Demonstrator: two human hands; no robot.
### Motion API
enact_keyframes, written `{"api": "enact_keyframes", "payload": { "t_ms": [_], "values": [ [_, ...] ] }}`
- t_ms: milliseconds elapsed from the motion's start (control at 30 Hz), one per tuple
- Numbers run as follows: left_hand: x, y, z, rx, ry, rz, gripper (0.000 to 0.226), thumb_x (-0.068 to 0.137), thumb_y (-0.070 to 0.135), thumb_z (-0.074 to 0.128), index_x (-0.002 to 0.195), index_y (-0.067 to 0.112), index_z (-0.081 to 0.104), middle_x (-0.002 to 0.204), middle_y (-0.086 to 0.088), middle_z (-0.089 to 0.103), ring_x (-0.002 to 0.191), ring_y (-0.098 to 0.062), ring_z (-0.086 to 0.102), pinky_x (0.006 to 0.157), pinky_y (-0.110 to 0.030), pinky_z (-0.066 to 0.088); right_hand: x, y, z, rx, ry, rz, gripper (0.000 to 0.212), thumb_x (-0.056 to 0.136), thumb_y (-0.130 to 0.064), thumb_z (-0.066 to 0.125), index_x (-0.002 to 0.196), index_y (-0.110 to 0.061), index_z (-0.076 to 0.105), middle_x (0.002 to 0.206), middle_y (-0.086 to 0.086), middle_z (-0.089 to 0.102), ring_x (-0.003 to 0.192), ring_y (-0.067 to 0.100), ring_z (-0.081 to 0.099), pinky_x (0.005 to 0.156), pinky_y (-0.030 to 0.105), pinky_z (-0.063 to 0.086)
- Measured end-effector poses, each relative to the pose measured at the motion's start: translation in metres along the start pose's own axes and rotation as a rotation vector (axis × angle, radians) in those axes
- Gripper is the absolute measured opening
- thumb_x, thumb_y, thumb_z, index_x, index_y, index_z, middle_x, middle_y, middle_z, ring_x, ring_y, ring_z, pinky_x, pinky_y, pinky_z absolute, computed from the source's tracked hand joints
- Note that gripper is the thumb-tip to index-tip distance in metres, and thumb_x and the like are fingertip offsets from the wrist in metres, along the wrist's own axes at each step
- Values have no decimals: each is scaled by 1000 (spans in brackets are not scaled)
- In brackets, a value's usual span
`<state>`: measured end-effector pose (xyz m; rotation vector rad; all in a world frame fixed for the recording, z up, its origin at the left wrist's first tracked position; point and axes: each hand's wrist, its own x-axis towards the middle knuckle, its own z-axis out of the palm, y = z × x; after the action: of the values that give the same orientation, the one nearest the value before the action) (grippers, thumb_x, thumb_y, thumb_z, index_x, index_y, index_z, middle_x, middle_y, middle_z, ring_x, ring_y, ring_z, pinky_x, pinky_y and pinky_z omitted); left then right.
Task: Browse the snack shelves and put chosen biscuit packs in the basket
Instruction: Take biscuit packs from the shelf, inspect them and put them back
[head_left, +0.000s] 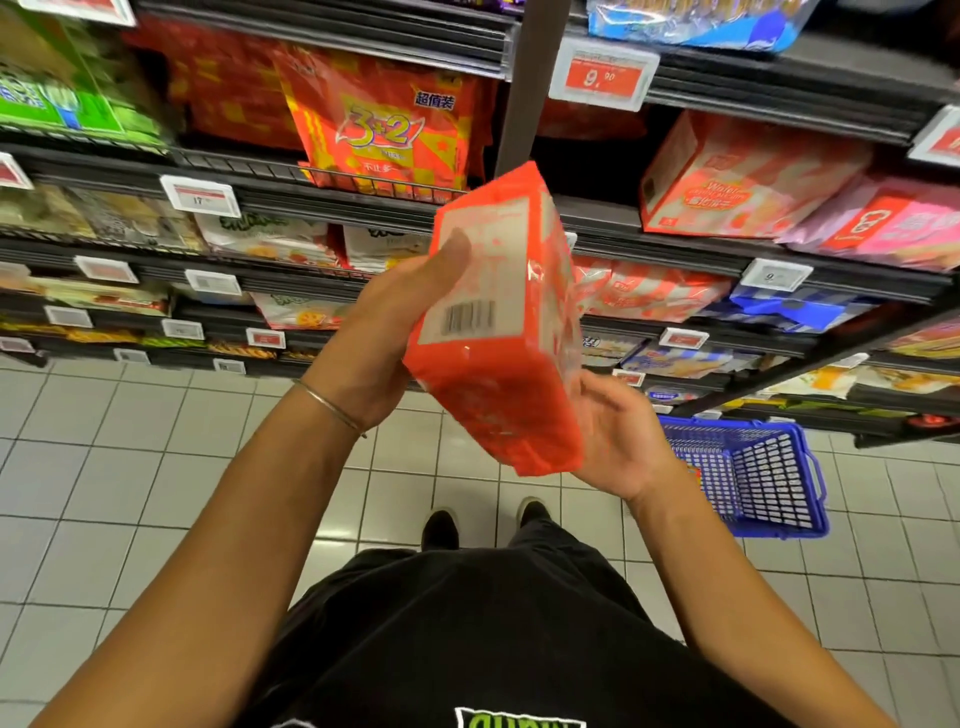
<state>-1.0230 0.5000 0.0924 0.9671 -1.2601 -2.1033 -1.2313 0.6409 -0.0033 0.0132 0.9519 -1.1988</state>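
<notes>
Gripping biscuit pack (498, 322) with left hand (384, 332), long axis near-upright, right hand (618, 441) fingers relaxed alongside

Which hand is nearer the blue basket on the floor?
Right. The right hand supports the orange pack on the side toward the basket; the left hand grips its far side.

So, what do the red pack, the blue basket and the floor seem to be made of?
The pack looks like thin glossy plastic film: it shines and wrinkles at the edges. The basket seems to be moulded blue plastic, with lattice walls. The floor is pale glazed tile, likely ceramic: grout lines, a light reflection.
</notes>
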Motion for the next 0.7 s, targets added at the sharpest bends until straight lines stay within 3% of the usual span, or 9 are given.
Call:
{"api": "enact_keyframes", "payload": {
  "t_ms": [100, 200, 300, 400, 467, 567, 700],
  "values": [
    [-4, -2, -1, 92, -171, -94, 65, 86, 57, 72, 136, 17, 60, 126, -9, 73, 114, -30, 71, 91, -46, 61, 4, -5, 12, 19, -22, -57, 56, 107, -37, 44, 156, -10, 43, 162, 21, 40, 151, 42, 35, 125, 61, 24],
    [-11, -8, 3, 12, -282, -146, 91, 64, 63, 85, 139, 20, 54, 123, -6, 74, 112, -28, 73, 82, -36, 61, 9, -8, 19, 63, 53, -128, 68, 102, -58, 46, 155, -13, 47, 158, 19, 47, 147, 42, 42, 121, 65, 28],
    [-15, -16, 6, -6, -312, -107, 74, 71, 44, 88, 133, 20, 55, 115, -3, 75, 105, -25, 75, 79, -32, 61, 15, -8, 20, 61, 127, -229, 74, 99, -73, 40, 133, -16, 70, 143, 15, 64, 135, 35, 58, 114, 57, 41],
    [-18, -23, 6, 25, -324, -72, 58, 77, 30, 75, 131, 23, 54, 113, -1, 75, 104, -25, 75, 80, -32, 60, 22, -11, 22, 26, 198, -335, 78, 98, -75, 33, 139, -16, 65, 141, 15, 65, 132, 34, 61, 113, 54, 44],
    [-20, -26, 4, 34, -340, -63, 60, 77, 28, 74, 132, 22, 52, 113, -1, 75, 105, -26, 74, 81, -33, 61, 22, -14, 26, 3, 221, -381, 77, 101, -72, 33, 142, -15, 61, 140, 16, 66, 131, 34, 62, 113, 53, 45],
    [-21, -30, -1, 39, -345, -53, 66, 74, 27, 74, 135, 17, 49, 111, 0, 76, 105, -25, 74, 81, -33, 60, 18, -18, 31, -29, 244, -438, 70, 103, -69, 34, 138, -16, 64, 130, 12, 72, 124, 31, 67, 100, 46, 55],
    [-19, -30, -8, 8, -280, -10, 80, 69, 32, 88, 137, 17, 49, 116, -3, 73, 109, -24, 72, 85, -33, 59, 12, -26, 36, -42, 240, -475, 72, 104, -67, 33, 146, -13, 58, 135, 13, 69, 127, 31, 65, 103, 46, 53]
  ]
}}
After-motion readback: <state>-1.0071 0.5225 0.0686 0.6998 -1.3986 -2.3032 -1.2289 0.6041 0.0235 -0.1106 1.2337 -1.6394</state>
